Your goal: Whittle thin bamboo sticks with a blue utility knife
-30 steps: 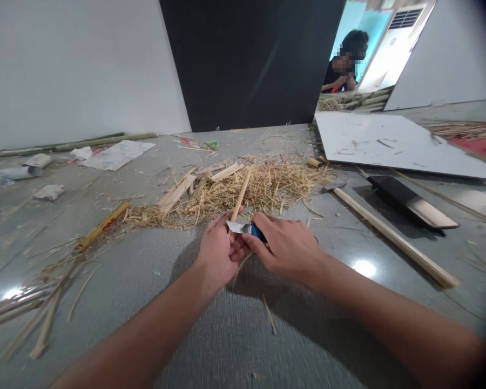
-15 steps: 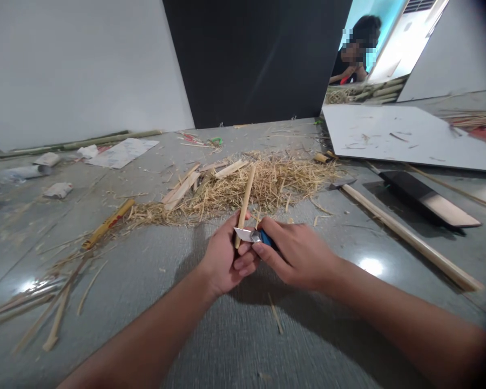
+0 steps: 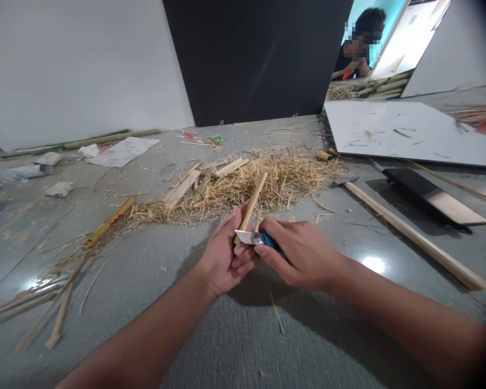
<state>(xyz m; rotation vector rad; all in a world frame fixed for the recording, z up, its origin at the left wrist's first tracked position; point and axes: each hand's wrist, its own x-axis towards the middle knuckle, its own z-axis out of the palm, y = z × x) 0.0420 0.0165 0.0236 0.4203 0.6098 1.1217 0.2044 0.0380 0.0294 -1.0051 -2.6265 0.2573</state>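
A narrow bamboo strip (image 3: 254, 202) slants up and away from my left hand (image 3: 222, 256), whose fingers are closed around its near part. My right hand (image 3: 302, 251) grips the blue handle of a utility knife (image 3: 269, 239). The knife's bare blade points left and lies across the near end of the strip, by my left fingers. Whether the edge bites into the bamboo I cannot tell. Just beyond both hands spreads a heap of pale bamboo shavings (image 3: 263, 183), with several flat split pieces (image 3: 182, 189) on its left side.
On the right lie a long-handled tool (image 3: 417, 235) and a dark, broad-bladed object (image 3: 433, 194). A yellow tube (image 3: 110, 221) and loose strips lie at left. A white board (image 3: 409, 132) rests at back right; a person (image 3: 360, 48) sits beyond it.
The bamboo strip's far end has swung to the right, so it leans more. My left thumb has shifted slightly. The knife stays across the strip's near end.
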